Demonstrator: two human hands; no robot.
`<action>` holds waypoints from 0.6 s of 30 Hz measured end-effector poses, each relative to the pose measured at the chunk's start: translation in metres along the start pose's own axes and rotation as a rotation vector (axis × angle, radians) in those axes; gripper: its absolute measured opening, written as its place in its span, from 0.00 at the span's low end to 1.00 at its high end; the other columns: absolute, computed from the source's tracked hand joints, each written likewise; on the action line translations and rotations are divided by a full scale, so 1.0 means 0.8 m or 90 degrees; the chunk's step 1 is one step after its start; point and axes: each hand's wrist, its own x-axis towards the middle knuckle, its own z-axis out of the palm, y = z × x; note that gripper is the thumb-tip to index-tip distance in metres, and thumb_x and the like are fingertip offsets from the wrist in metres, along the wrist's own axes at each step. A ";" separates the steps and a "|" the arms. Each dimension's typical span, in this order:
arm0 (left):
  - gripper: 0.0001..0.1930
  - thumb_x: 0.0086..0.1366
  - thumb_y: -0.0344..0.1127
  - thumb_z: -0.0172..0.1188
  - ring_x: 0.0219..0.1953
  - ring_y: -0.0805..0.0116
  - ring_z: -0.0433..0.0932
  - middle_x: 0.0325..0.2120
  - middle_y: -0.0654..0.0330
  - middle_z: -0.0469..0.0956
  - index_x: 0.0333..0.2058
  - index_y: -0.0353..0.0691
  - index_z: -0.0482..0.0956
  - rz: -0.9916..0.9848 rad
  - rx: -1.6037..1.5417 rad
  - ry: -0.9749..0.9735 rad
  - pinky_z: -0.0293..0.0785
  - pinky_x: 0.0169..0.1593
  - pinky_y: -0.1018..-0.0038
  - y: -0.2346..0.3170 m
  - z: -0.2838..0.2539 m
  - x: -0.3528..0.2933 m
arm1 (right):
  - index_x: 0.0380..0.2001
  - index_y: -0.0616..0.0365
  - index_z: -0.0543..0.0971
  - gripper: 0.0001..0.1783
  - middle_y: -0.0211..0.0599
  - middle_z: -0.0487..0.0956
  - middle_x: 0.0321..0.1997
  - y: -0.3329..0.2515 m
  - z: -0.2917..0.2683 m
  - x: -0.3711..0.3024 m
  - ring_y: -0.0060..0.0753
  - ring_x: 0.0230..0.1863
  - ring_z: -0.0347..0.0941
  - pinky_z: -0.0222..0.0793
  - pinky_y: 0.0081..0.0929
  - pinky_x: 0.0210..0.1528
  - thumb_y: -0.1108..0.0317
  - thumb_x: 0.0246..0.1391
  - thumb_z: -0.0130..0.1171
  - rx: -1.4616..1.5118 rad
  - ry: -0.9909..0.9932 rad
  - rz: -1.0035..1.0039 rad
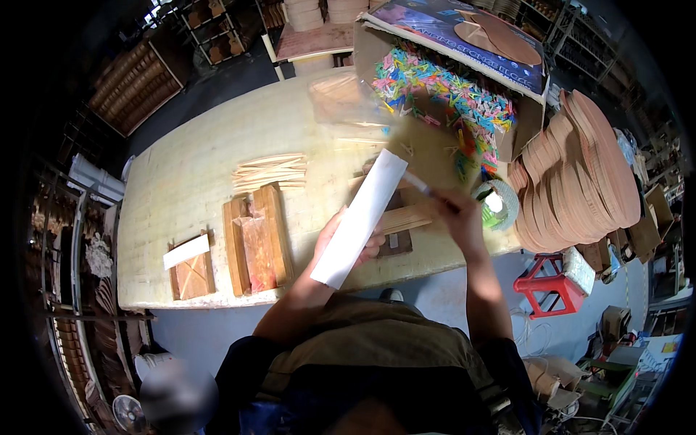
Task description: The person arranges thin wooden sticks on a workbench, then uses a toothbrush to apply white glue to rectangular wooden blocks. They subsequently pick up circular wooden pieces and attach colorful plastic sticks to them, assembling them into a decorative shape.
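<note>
Where the workbench (181, 174) meets its near edge, a long white strip (360, 217), flat like a paper sleeve, held up off the surface. Long axis slanted: lower end toward the body at the bench edge, upper end away and to the right, close to the cardboard box (449, 72). Gripped near its lower half by the left hand (348, 239), fingers curled round it from behind, thumb side partly hidden by the strip itself. To the right of the strip's upper half, the right hand (458, 217), closed on a thin pen-like stick (420, 187) whose tip points left and up, toward the strip's top end; tip and strip very close, contact not clear through the blur. So the left hand the nearer of the two, already on the strip; the right one just beside it, apart from the lower end.

Under the hands, pale wooden slats (406, 216) on the bench. Just right of the right hand, a roll of tape with a green core (496, 205). Further left, a wooden tray (257, 239) with a clear bag in it, a fan of thin wooden sticks (270, 170), and a small wooden board with a white strip across it (190, 264). Inside the box, a heap of coloured clips (442, 90). Off the right end of the bench, stacks of round wooden discs (580, 174) and a red stool (545, 284).
</note>
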 end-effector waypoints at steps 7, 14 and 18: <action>0.29 0.64 0.55 0.51 0.29 0.68 0.64 0.34 0.54 0.66 0.50 0.34 0.65 -0.026 0.064 0.014 0.64 0.29 0.78 0.004 -0.002 -0.010 | 0.38 0.62 0.82 0.09 0.34 0.80 0.30 -0.022 0.004 -0.001 0.18 0.29 0.72 0.68 0.19 0.33 0.75 0.51 0.63 -0.002 -0.099 -0.132; 0.29 0.64 0.54 0.50 0.31 0.68 0.62 0.36 0.54 0.65 0.52 0.33 0.63 -0.021 0.005 0.030 0.63 0.29 0.78 0.006 -0.006 -0.016 | 0.38 0.62 0.82 0.09 0.29 0.79 0.28 -0.020 -0.015 0.008 0.16 0.29 0.72 0.66 0.17 0.31 0.74 0.51 0.63 0.059 -0.048 -0.043; 0.30 0.65 0.54 0.50 0.31 0.67 0.62 0.36 0.53 0.64 0.53 0.32 0.62 -0.010 -0.001 -0.011 0.64 0.30 0.78 0.011 -0.011 -0.017 | 0.38 0.61 0.82 0.10 0.29 0.78 0.26 -0.013 -0.003 -0.006 0.14 0.25 0.68 0.64 0.17 0.28 0.74 0.51 0.64 0.042 -0.128 -0.090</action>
